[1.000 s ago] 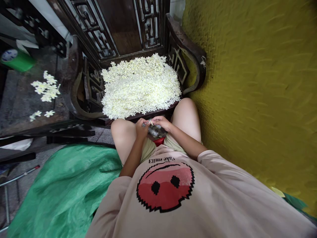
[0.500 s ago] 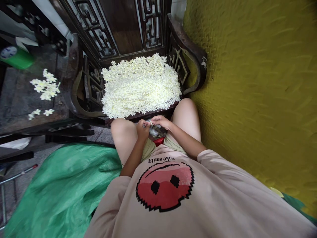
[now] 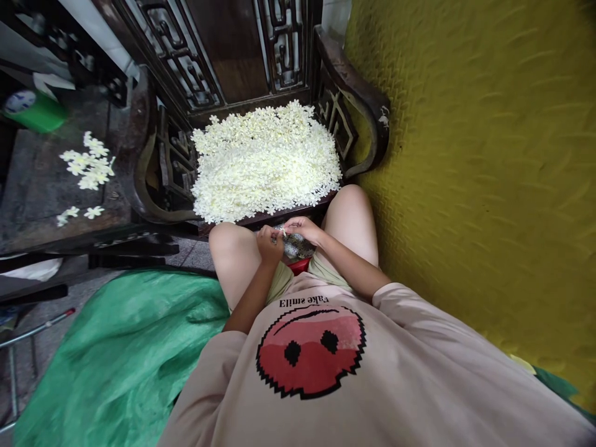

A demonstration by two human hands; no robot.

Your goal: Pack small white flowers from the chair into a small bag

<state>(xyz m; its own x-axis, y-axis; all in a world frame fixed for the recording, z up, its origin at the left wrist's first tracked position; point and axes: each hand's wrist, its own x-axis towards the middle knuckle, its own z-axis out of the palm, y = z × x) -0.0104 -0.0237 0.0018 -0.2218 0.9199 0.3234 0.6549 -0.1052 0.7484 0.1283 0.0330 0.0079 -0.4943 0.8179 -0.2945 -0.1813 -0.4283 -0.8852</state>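
Between my knees, my left hand (image 3: 270, 243) is closed with its fingers curled, its tips meeting those of my right hand (image 3: 302, 228). A small white flower (image 3: 284, 231) shows where the fingertips come together, partly covered by them. My right hand pinches at it from the other side. Just beyond my hands, a thick heap of white flowers (image 3: 267, 164) covers the seat of a dark carved wooden chair (image 3: 375, 118).
A dark wooden table (image 3: 28, 192) at the left bears several loose white flowers (image 3: 90, 164) and a green roll (image 3: 40, 112). Green sheeting (image 3: 125, 341) spreads at my left side. A yellow textured surface (image 3: 475, 186) rises close on my right.
My left hand has turned slightly, and its fingers are curled more around the spot where both hands meet. The view has shifted a little; the flower heap looks unchanged.
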